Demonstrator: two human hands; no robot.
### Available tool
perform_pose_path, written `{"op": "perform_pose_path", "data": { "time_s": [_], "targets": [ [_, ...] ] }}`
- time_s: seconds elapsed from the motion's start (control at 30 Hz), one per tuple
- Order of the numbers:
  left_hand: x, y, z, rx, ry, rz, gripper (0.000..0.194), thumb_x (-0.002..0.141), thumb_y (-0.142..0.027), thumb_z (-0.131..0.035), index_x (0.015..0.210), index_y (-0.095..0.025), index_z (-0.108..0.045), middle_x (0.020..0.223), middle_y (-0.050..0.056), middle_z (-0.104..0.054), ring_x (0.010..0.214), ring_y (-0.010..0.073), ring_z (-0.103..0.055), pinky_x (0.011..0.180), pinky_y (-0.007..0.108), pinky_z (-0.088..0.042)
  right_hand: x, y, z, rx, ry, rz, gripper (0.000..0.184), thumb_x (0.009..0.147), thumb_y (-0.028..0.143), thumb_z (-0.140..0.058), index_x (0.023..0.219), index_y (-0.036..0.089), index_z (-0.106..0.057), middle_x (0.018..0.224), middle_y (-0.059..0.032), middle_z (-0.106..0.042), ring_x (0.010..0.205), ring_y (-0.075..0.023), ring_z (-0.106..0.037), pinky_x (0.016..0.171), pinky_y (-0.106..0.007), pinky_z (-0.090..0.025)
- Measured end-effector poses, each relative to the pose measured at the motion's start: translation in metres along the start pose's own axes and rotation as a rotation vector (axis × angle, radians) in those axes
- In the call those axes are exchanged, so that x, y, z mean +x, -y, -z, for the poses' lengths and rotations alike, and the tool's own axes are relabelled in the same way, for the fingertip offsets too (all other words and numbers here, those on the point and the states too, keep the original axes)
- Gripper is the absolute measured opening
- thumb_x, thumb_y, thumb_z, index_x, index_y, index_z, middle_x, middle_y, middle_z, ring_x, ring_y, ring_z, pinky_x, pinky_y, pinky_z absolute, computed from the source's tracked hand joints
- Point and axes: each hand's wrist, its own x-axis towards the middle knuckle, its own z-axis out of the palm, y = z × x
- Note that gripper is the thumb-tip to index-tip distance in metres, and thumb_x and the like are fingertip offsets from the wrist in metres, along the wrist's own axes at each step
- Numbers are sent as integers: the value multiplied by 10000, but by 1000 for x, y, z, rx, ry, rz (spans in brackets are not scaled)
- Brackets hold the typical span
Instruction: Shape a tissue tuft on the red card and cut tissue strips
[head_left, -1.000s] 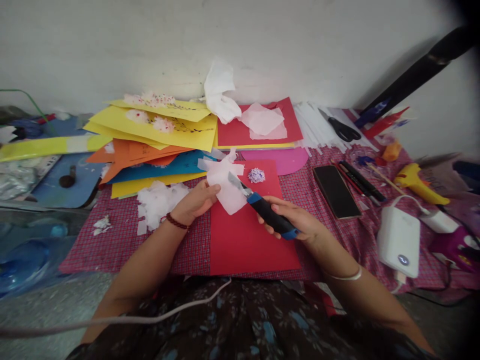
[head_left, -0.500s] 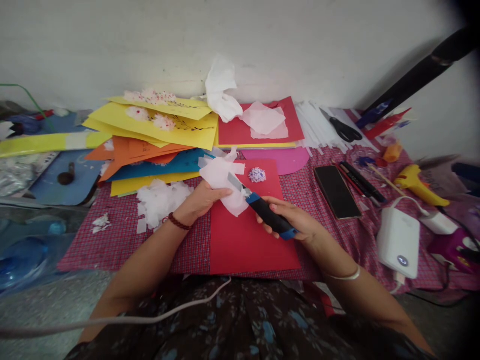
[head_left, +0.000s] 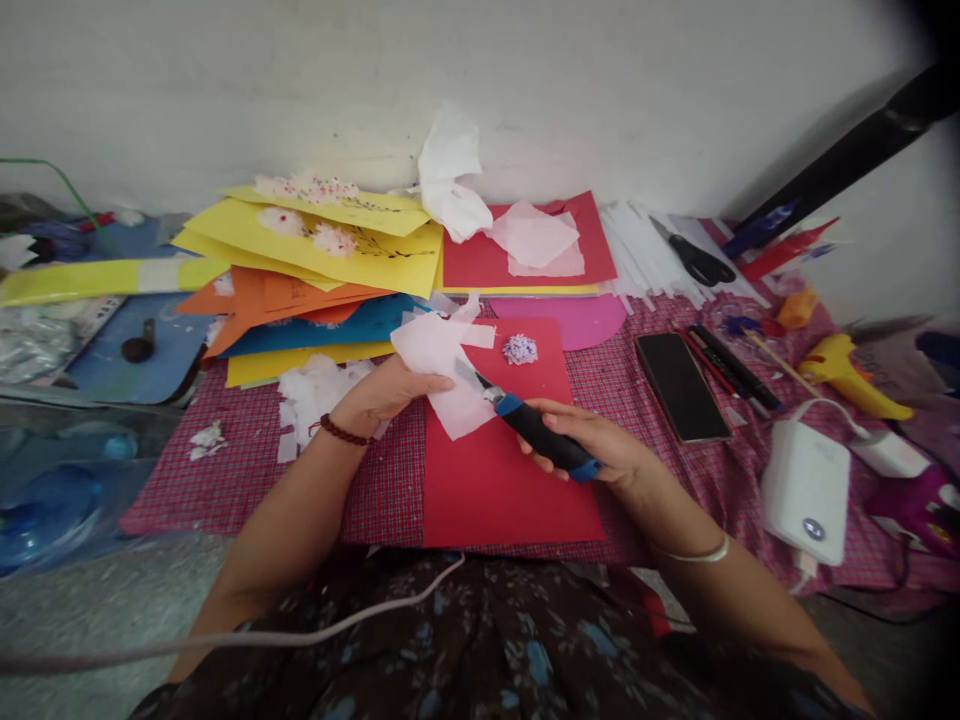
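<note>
My left hand (head_left: 397,390) pinches white tissue paper (head_left: 431,345), thumb on top, holding it above a red sheet (head_left: 510,490). The closed fingers of my right hand (head_left: 596,440) wrap around the black and blue handle of a utility knife (head_left: 544,432). Its blade points up and left, into the tissue paper, where a gap shows between two parts of it. Some of the blade is hidden by the paper. On the red sheet, just beyond the knife, sits a small white ball of paper with purple specks (head_left: 520,348).
Coloured cards with paper blossoms (head_left: 330,240) are stacked at the back left, near torn tissue (head_left: 315,390). Rightward lie scissors (head_left: 697,260), a phone (head_left: 681,388), pens (head_left: 731,365), a yellow glue gun (head_left: 851,375) and a white power bank (head_left: 806,490). A cable (head_left: 300,638) crosses my lap.
The knife blade has turned from lying broadside over the tissue paper to cutting into it, and a gap has opened there. My left hand has shifted slightly left.
</note>
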Motion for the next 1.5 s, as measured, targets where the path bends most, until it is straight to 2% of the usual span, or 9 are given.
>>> {"op": "perform_pose_path", "data": {
  "time_s": [0.17,0.33,0.43,0.57,0.7,0.83,1.13,1.3,1.5],
  "targets": [
    [1,9,-10,19,63,31,509,654,-175,-858,1135,-168,-689,1175,85,-723,1022,205,-687,953,364,-543,1,0,-5,19,-11,-4,533,848,419,-716,1286,180,-529,880,-60,-715,592,-132,-672,413,-191,-530],
    [-1,15,-18,68,83,53,311,702,-241,-842,973,-141,-727,1030,74,-758,919,189,-698,924,357,-540,2,-1,-8,16,-20,9,552,851,433,-708,1307,187,-518,887,-63,-714,590,-133,-671,418,-198,-531],
    [-2,16,-19,70,82,40,331,676,-247,-864,964,-153,-732,1011,62,-760,909,183,-695,914,343,-541,1,0,-8,9,-26,28,539,850,435,-707,1293,187,-527,885,-61,-711,597,-136,-672,414,-196,-525],
    [1,17,-14,16,-12,17,434,620,-283,-904,1001,-160,-738,1004,78,-761,897,203,-701,861,334,-555,0,1,-7,-3,-58,63,531,852,429,-704,1293,192,-528,885,-57,-710,600,-136,-673,423,-201,-533],
    [6,20,-11,-51,-144,-49,391,675,-377,-868,979,-167,-741,974,64,-765,900,200,-700,870,330,-549,0,2,-9,-2,-84,76,533,848,413,-709,1297,196,-520,891,-64,-721,597,-139,-681,427,-201,-537],
    [7,22,-15,-56,-184,-87,385,660,-310,-875,993,-177,-733,959,37,-763,881,174,-691,857,299,-544,1,2,-12,20,-68,77,533,837,407,-722,1284,199,-522,880,-61,-727,582,-140,-681,416,-199,-529],
    [7,12,-10,-22,-182,-98,499,600,-241,-902,1058,-182,-713,1023,49,-757,905,196,-696,865,312,-564,0,3,-6,32,-48,73,573,818,436,-739,1287,187,-522,877,-63,-713,594,-140,-665,404,-196,-513],
    [6,5,-2,6,-173,-117,650,605,-245,-899,1211,-200,-668,1127,82,-735,1065,250,-674,922,337,-560,-1,3,-4,33,-23,44,493,862,405,-698,1275,192,-534,882,-62,-715,594,-128,-667,414,-184,-518],
    [3,12,-9,17,-71,-64,532,639,-216,-881,1135,-184,-691,1069,59,-748,927,202,-701,862,322,-557,0,1,-5,46,-3,40,507,853,416,-709,1272,194,-529,874,-61,-714,592,-134,-672,412,-190,-526]
  ]
}}
